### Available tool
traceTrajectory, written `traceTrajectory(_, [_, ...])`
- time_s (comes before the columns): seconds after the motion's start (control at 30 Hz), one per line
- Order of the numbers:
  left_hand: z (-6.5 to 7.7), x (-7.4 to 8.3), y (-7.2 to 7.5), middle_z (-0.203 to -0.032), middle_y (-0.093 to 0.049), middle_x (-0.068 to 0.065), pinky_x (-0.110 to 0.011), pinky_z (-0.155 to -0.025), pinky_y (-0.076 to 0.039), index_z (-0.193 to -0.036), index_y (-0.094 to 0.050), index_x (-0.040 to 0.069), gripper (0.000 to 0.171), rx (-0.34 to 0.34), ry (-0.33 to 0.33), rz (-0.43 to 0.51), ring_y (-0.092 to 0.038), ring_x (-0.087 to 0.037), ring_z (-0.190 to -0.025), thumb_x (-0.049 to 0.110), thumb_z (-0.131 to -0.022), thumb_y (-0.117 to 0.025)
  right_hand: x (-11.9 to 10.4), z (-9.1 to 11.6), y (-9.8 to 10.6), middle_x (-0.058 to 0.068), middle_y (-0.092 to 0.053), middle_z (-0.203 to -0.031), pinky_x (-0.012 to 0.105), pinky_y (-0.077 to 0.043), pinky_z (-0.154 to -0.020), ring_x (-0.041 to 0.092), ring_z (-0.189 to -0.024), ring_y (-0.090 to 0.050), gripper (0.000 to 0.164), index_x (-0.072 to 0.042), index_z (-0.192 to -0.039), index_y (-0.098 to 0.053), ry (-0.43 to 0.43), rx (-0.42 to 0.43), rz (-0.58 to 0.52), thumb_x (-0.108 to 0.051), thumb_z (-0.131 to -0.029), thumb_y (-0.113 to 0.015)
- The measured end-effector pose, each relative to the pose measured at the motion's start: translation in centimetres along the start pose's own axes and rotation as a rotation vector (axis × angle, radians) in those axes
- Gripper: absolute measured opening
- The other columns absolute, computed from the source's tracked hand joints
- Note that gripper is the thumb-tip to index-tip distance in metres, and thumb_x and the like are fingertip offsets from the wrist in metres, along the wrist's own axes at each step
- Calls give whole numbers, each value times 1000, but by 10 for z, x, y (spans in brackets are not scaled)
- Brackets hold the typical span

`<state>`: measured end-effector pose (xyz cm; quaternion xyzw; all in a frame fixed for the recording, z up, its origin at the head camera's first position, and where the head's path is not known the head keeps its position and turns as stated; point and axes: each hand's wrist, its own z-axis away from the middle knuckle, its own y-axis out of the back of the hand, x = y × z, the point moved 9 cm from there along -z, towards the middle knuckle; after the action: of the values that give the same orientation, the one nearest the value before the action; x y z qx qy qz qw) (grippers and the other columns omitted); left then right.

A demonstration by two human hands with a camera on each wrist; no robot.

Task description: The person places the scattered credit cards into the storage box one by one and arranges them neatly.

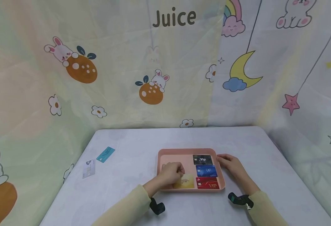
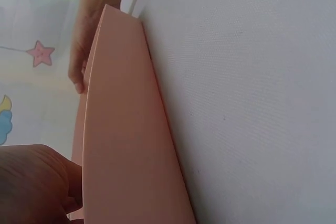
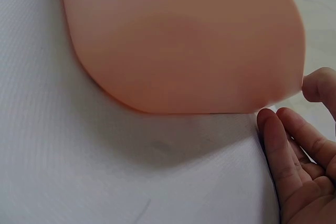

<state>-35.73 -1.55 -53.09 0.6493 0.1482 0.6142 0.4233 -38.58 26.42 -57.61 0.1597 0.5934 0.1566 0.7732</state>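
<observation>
the left hand (image 1: 171,172), fingers curled, is over the pink tray (image 1: 176,157) at the gold card (image 1: 186,182); whether it pinches that card is hidden. the right hand (image 1: 233,166) lightly grips the tray's right rim, probably steadying it. the black card (image 1: 202,159), blue card (image 1: 206,171) and red card (image 1: 207,183) form a neat column. leftward on the worktop (image 1: 112,182) lie a teal card (image 1: 105,154) and a pale card (image 1: 88,169).

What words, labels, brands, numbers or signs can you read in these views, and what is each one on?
"Juice": fabric backdrop
"Vip": black card
"VIP": blue card
"VIP": red card
Teal card: large letters, perhaps "VIP", too blurred to confirm.
Silver card: print too small and blurred.
Gold card: lettering too blurred.
Wrist views: no readable text.
</observation>
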Motion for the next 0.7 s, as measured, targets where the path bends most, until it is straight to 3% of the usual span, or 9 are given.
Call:
traceTrajectory(0.27, [1,1,-2,-74,-60,11,-55,-100,-31,-85,-68,21,13,-1,-13,-29,-52,-11,-84,15,-96,-73,0,2,-1,27,-50,-152,60,-33,-119,43,-142,-43,72,0,-147,-51,-8,-2,-14,-54,-100,-60])
traceTrajectory(0.7, [2,-1,1,-75,-60,7,-59,-103,-31,-88,-67,18,11,-10,17,18,-56,-10,-77,16,-98,-71,2,0,-1,27,-49,-152,61,-32,-119,43,-142,-42,74,-1,-147,-50,-17,-4,-25,-55,-99,-61])
